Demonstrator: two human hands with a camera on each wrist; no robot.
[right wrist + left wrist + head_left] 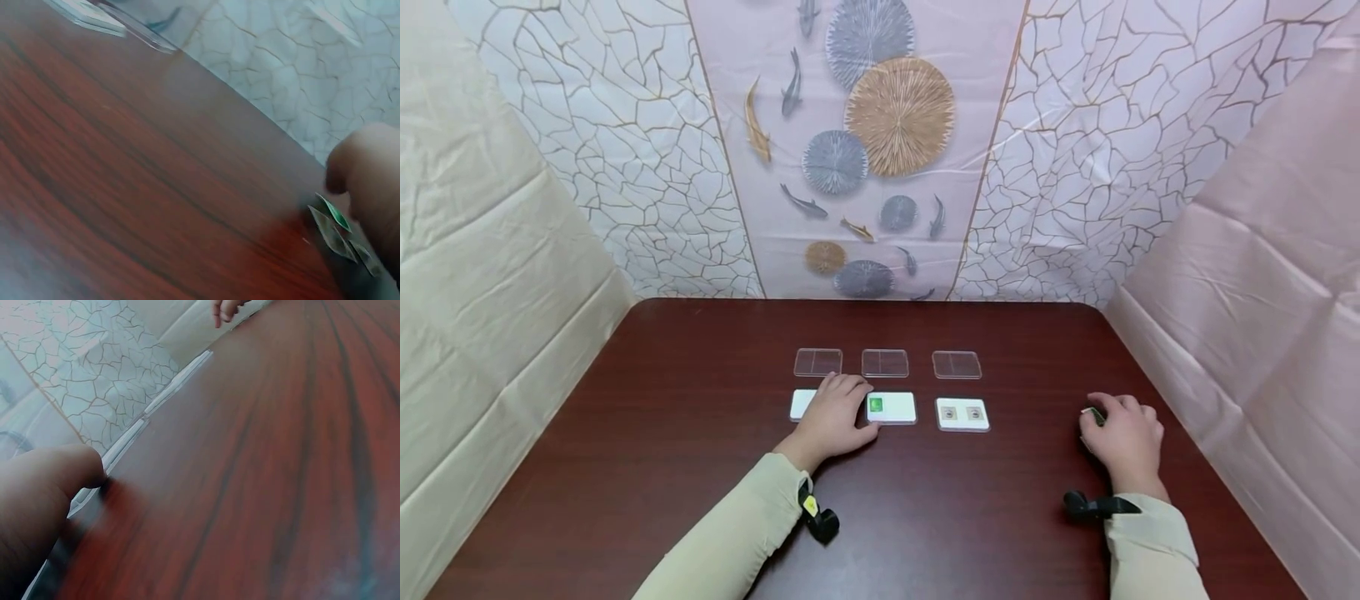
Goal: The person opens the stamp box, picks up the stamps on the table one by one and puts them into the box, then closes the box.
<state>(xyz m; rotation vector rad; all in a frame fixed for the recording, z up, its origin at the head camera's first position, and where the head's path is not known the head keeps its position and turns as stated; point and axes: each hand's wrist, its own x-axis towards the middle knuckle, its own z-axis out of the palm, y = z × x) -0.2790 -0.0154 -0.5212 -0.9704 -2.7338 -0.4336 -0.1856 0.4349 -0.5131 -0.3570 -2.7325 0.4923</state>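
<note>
My left hand (pixel 835 412) is at the left end of the middle flat white case (pixel 898 407), thumb at its near edge and index finger by its far edge. A small green square (pixel 876 405) lies in that case's left half. The hand partly covers a second white case (pixel 802 403). Over at the right, my right hand (pixel 1126 437) bends over several small thin square pieces on the table. One green piece (pixel 337 214) shows under its fingers in the right wrist view, beside a greyish piece (pixel 331 232); I cannot tell whether the fingers pinch one.
A third white case (pixel 962 415) holds two squares with round prints. Behind the cases lie three clear lids: left (pixel 818 362), middle (pixel 885 363) and right (pixel 957 365). The dark red wooden table (pixel 700 467) has fabric walls behind it and on both sides.
</note>
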